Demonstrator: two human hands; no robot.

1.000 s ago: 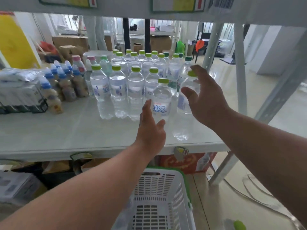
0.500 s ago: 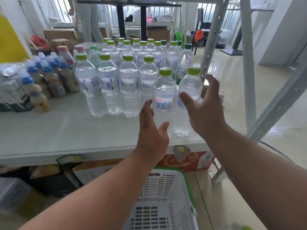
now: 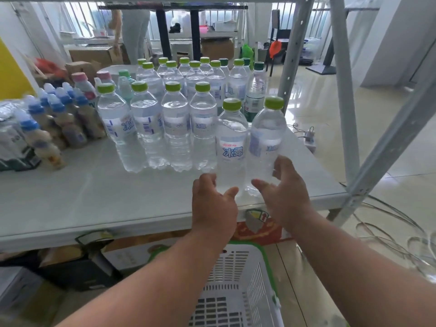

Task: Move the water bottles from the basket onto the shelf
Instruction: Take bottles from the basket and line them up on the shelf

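**Two front bottles on the shelf, both hands just below and in front of them**

Item 1, left bottle point(image 3: 231, 147): upright, long axis vertical, green cap up, standing on the shelf point(image 3: 94, 204) near its front edge. It lies straight ahead of and above the left hand point(image 3: 213, 208). The left fingers point(image 3: 230, 192) are loosely spread, thumb up, tips at or just short of the bottle's base; contact cannot be told, and nothing is gripped.

Item 2, right bottle point(image 3: 265, 142): upright, touching or just beside item 1 on its right. The right hand point(image 3: 285, 192) is cupped open before its lower part, right fingers point(image 3: 282, 165) beside its right flank and thumb below its base, holding nothing.

Item 3, front row of water bottles point(image 3: 155, 128): four upright, just left of and behind the left fingers; further rows behind. Judged the only close obstruction to any nudge of item 1 leftward or back.

Item 4, small blue-capped bottles point(image 3: 47, 128): well left of both hands.

Item 5, basket point(image 3: 238, 286): white with green rim, on the floor below the forearms; no bottle shows in its visible part.

Item 6, shelf upright point(image 3: 295, 57): beyond the right fingers, near item 2
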